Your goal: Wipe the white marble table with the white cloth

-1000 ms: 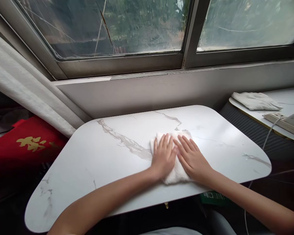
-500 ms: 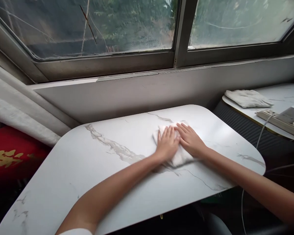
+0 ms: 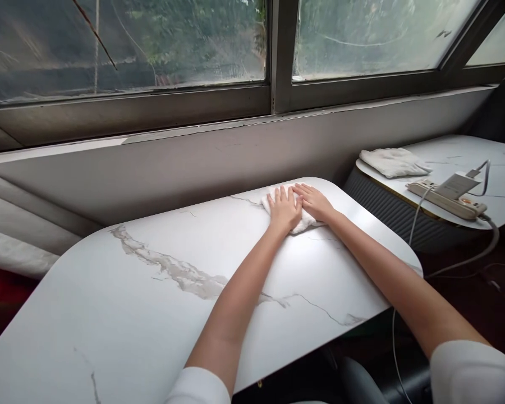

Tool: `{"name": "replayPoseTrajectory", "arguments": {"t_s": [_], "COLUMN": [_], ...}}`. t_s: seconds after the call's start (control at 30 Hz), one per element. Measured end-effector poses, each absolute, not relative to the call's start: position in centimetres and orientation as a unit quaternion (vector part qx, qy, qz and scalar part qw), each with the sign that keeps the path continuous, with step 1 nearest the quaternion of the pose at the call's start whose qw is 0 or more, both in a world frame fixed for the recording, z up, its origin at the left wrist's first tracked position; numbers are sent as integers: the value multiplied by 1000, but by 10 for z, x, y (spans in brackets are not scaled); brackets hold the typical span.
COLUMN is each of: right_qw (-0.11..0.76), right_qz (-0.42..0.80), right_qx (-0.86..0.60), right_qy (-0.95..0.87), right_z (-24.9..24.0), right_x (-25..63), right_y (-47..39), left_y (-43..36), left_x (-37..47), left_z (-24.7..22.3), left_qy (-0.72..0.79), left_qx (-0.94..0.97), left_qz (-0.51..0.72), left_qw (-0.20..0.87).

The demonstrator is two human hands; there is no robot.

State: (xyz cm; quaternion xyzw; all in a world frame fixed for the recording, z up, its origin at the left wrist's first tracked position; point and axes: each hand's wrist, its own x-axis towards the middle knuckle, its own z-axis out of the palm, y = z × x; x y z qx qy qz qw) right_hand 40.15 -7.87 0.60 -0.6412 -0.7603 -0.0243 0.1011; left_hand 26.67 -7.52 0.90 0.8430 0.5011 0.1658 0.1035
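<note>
A white cloth (image 3: 306, 223) lies on the white marble-patterned table (image 3: 151, 303), near its far edge. Pressed flat on the cloth is my left hand (image 3: 285, 209), its fingers spread and pointing away from me. My right hand (image 3: 315, 201) rests beside it with fingers extended over the cloth, its fingertips close to the left hand. Both palms cover much of the cloth.
On a second marble-patterned table (image 3: 500, 168) at the right are a folded white cloth (image 3: 393, 162) and a power strip (image 3: 450, 201) with a white charger (image 3: 458, 184). Cables hang between the tables. A window (image 3: 202, 45) spans the back; a curtain (image 3: 17, 241) hangs left.
Both hands and the cloth have moved away from me, toward the table's far edge. The head view has shifted to the right, showing more of the second table.
</note>
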Motion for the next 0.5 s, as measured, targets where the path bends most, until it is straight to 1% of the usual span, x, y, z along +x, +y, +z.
{"name": "replayPoseTrajectory", "arguments": {"t_s": [0.23, 0.4, 0.5], "right_qw": [119, 151, 157], "right_qz": [-39, -44, -42], "right_qx": [-673, -667, -665], "right_qy": [-729, -728, -728], "right_z": [-2, -7, -9], "right_x": [466, 473, 471], "right_y": [-184, -268, -292], "left_y": [-157, -225, -247], "left_x": [316, 313, 306], "left_z": [10, 14, 16], "left_qy": [406, 366, 350], "left_qx": [889, 909, 915], "left_qz": [165, 150, 145], "left_qw": [130, 134, 138]}}
